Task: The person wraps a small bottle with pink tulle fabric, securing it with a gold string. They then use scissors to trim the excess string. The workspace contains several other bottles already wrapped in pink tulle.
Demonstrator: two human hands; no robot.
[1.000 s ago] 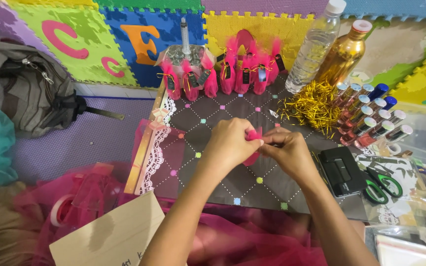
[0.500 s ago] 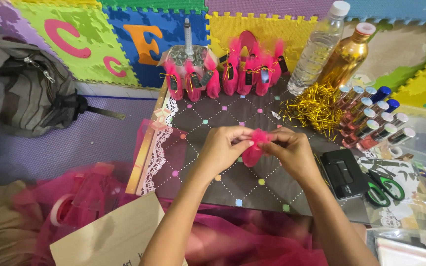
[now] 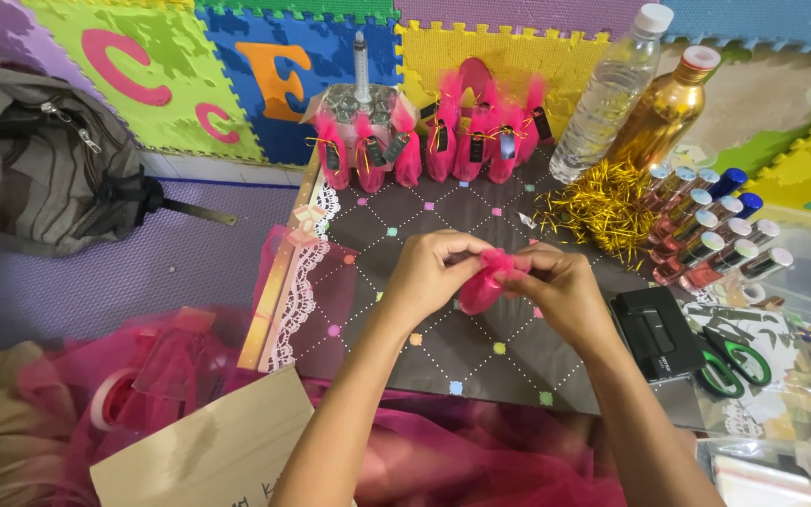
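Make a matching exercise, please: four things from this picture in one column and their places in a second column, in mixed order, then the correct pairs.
Things:
1. pink tulle bundle
2. green scissors
3. grey backpack
4. gold bottle

Places:
A. far left, on the purple mat
B. held between the left hand and the right hand
C. lying beside the clear plastic bottle, at the top right
D. right of the black box, lower right

Pairs: 1-B, 2-D, 3-A, 4-C

Sheer pink net pouch (image 3: pixel 481 286), matt dotted board (image 3: pixel 443 347), glossy gold bottle (image 3: pixel 661 111).
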